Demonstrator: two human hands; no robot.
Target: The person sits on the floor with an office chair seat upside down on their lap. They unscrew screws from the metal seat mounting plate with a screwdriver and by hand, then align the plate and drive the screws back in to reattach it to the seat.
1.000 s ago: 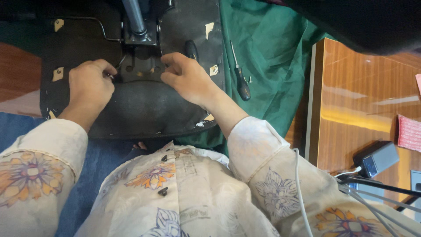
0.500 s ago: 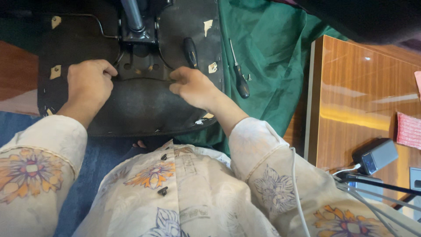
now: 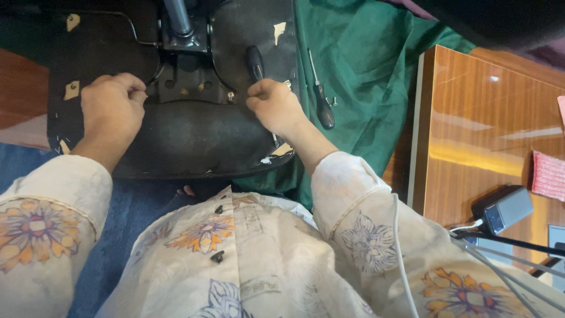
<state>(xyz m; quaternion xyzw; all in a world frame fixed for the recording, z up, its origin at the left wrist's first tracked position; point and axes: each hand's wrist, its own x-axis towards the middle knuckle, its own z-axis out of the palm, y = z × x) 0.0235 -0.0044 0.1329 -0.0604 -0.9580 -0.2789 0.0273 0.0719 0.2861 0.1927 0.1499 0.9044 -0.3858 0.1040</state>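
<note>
An upturned black chair seat point(image 3: 176, 141) lies in front of me, with a dark metal mechanism plate point(image 3: 188, 88) and a grey cylinder post point(image 3: 178, 16) bolted to its underside. My left hand point(image 3: 112, 109) is curled into a fist, its fingers hooked on the left edge of the plate. Closed fingers of my right hand point(image 3: 275, 106) sit at the lower end of a black handle point(image 3: 254, 62) that sticks up at the plate's right side. A small bolt point(image 3: 231, 95) sits just left of that hand.
A screwdriver point(image 3: 321, 100) with a dark handle lies on a green cloth point(image 3: 365, 76) right of the seat, a small screw point(image 3: 334, 101) beside it. Further right stands a glossy wooden table point(image 3: 482, 129) with a grey charger block point(image 3: 505, 209), cables and a pink cloth point(image 3: 547, 175).
My right hand has moved from the middle of the plate over to the right, up to the black handle. My left hand has stayed at the plate's left edge.
</note>
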